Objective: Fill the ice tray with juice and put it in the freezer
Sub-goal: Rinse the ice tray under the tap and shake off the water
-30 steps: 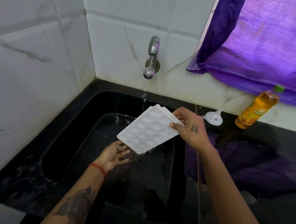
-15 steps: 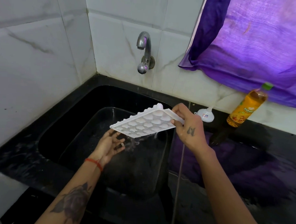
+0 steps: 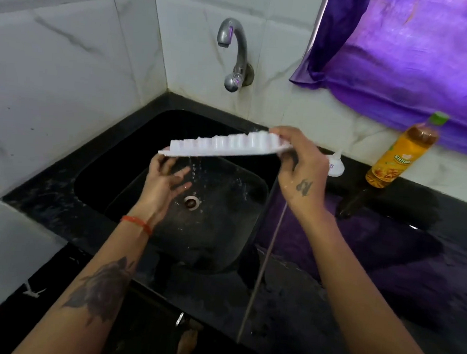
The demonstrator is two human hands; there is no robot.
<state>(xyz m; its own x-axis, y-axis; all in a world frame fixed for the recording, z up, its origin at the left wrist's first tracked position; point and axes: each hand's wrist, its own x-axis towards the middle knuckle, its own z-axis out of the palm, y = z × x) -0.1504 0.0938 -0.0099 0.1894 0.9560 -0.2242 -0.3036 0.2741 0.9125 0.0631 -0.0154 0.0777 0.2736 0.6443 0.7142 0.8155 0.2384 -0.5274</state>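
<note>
Flatter now, ice tray [image 3: 228, 146] drips over black sink [image 3: 114, 154], pinched by right hand [image 3: 302, 175]; left hand [image 3: 164, 181] spread beneath.

Bare forearms, no sleeves; the left hand [image 3: 164, 179] has a red thread bracelet [image 3: 137, 223] at its wrist, the right hand [image 3: 301, 169] a small tattoo

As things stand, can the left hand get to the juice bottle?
Probably not directly: the left hand is free under the ice tray, but the juice bottle stands far right, beyond the right hand.
</note>
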